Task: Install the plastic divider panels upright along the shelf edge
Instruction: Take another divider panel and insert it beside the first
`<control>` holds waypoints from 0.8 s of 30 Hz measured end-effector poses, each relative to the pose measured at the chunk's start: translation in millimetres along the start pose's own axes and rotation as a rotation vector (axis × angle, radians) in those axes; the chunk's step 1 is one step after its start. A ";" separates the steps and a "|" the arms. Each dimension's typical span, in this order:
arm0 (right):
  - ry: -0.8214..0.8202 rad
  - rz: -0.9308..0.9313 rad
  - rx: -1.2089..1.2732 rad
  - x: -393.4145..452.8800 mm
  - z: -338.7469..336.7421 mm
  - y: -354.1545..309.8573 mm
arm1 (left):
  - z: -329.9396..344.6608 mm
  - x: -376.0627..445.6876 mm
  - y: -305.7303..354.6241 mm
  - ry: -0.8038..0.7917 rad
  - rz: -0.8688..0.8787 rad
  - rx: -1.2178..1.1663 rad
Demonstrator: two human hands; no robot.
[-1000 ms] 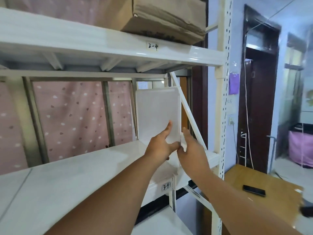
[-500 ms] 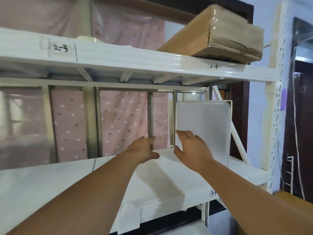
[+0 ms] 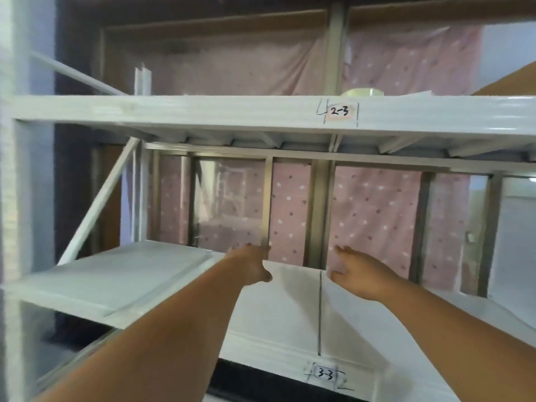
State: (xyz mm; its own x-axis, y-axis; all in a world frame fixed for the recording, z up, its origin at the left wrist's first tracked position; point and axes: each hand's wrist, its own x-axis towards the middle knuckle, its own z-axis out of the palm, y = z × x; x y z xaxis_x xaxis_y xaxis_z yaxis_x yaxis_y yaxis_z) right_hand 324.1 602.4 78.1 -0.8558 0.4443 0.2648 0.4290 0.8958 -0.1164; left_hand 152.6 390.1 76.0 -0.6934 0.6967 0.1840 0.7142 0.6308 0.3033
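A white plastic divider panel (image 3: 121,274) lies flat on the left part of the white shelf (image 3: 290,320) labelled 3-3. My left hand (image 3: 252,265) reaches over the shelf just to the right of that panel, fingers loose and holding nothing. My right hand (image 3: 356,275) hovers further right, over the dark seam in the shelf board, also holding nothing. Neither hand touches the flat panel. No upright panel is in view on this shelf.
The upper shelf (image 3: 232,111), labelled 2-3, hangs close above the hands, with a roll of tape (image 3: 362,92) and a narrow white upright piece (image 3: 142,82) on it. A diagonal brace (image 3: 98,198) and a rack post (image 3: 11,198) stand at left. Pink spotted curtain behind.
Both hands let go of the upright panel at the shelf's right end and moved left. My view swung left, so that panel and the cardboard box have left the picture.
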 end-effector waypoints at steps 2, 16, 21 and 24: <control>-0.040 -0.068 -0.006 13.5 8.5 -30.1 | -11.6 -19.8 -34.5 0.016 -0.061 0.064; -0.100 -0.527 -0.112 44.0 61.5 -265.1 | -58.1 -172.8 -234.0 0.190 -0.560 0.021; -0.161 -0.591 -0.025 45.5 81.6 -329.5 | -67.5 -211.9 -265.3 0.193 -0.617 -0.030; -0.215 -0.592 0.024 43.8 95.4 -361.4 | -66.3 -228.6 -281.9 0.207 -0.690 -0.056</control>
State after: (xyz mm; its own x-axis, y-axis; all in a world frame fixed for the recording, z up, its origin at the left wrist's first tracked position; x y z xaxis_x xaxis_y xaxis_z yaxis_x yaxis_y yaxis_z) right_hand 104.0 299.5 40.5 -0.9863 -0.1366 0.0925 -0.1400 0.9897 -0.0316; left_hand 103.5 30.3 10.4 -0.9925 0.0636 0.1048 0.1051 0.8812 0.4610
